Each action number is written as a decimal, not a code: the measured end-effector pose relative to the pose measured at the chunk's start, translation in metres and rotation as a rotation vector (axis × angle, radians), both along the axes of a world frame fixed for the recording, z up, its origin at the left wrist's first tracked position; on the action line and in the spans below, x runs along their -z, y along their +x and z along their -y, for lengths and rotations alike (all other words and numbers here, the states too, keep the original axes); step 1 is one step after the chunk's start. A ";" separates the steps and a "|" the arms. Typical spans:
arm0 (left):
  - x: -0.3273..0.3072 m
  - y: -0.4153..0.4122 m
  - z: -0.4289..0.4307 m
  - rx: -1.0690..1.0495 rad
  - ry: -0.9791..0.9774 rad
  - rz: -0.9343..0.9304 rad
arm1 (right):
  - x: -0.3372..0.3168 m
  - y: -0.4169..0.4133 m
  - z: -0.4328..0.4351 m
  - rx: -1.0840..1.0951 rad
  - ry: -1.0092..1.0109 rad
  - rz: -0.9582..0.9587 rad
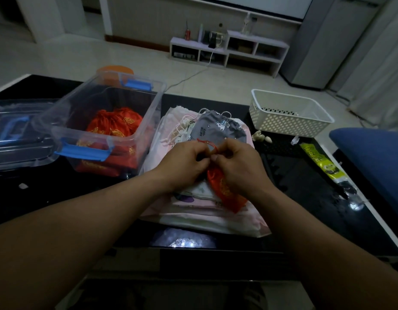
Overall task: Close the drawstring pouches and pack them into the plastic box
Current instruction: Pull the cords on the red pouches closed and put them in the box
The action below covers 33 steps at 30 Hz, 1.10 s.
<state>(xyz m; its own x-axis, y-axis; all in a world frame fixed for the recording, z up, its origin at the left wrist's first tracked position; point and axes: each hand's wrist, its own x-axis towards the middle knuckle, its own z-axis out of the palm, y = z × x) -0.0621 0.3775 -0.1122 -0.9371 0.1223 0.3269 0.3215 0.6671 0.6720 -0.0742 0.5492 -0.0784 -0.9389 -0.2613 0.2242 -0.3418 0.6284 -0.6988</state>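
Note:
A small red pouch with gold print (224,190) lies over a stack of pale cloth bags (200,213) in the middle of the dark table. My left hand (184,164) and my right hand (238,166) meet above its mouth, each pinching the thin red drawstring (208,143). A grey unicorn-print pouch (220,128) rests at the far end of the stack. To the left stands the clear plastic box (126,139) with blue latches, holding several closed red pouches (114,124).
The box's clear lid (16,133) lies at the far left. A white perforated basket (289,117) stands at the back right, with small shells (261,137) and a yellow-green packet (323,164) near it. A blue cushion (377,157) borders the right edge.

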 end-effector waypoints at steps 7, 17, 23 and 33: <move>-0.006 0.001 0.003 0.056 -0.005 0.073 | 0.000 -0.005 -0.003 0.010 -0.048 0.184; -0.010 0.006 0.002 0.085 -0.056 0.050 | 0.002 -0.007 -0.003 0.055 -0.023 0.218; -0.010 0.008 0.003 0.124 -0.142 -0.001 | 0.000 -0.011 -0.006 0.173 -0.043 0.152; -0.010 0.008 0.007 0.092 -0.123 0.030 | 0.001 -0.008 -0.005 0.190 -0.135 0.107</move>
<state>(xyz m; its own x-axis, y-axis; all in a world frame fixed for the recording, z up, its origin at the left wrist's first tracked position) -0.0539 0.3700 -0.1025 -0.9290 0.2457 0.2767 0.3666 0.7132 0.5975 -0.0818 0.5539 -0.0797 -0.9885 -0.0519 0.1420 -0.1459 0.5725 -0.8068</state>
